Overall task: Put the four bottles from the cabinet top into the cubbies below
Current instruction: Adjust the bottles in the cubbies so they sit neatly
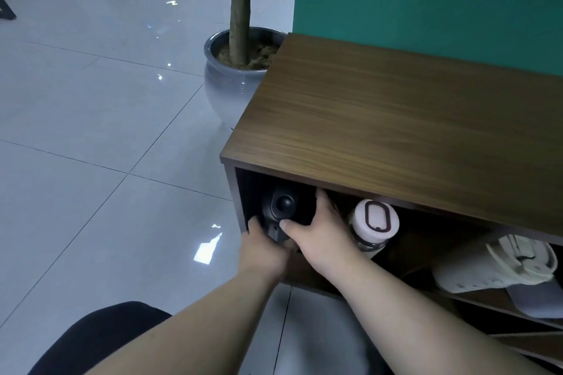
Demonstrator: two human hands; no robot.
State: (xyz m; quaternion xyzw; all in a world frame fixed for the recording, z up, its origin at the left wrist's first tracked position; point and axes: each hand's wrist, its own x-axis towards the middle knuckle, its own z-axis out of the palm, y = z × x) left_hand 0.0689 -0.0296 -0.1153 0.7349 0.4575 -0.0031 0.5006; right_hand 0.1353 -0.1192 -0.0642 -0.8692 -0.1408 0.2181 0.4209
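Hands, left (pixel 262 248) and right (pixel 320 233), clasp a matte-black, round-lidded bottle (pixel 281 208) inside the cabinet (pixel 396 131), left of a white-capped bottle (pixel 375 222).

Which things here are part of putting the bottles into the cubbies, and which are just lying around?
Part of the job:
- black bottle, held by the left hand and right hand in the leftmost cubby
- white-lidded bottle, already in the cubby
- wooden cabinet

Just lying about:
- white sneaker and grey slipper on the right shelves
- potted plant on the floor

Black bottle (pixel 281 211) and white-capped clear bottle (pixel 373 224) stand inside the top cubby (pixel 426 240).
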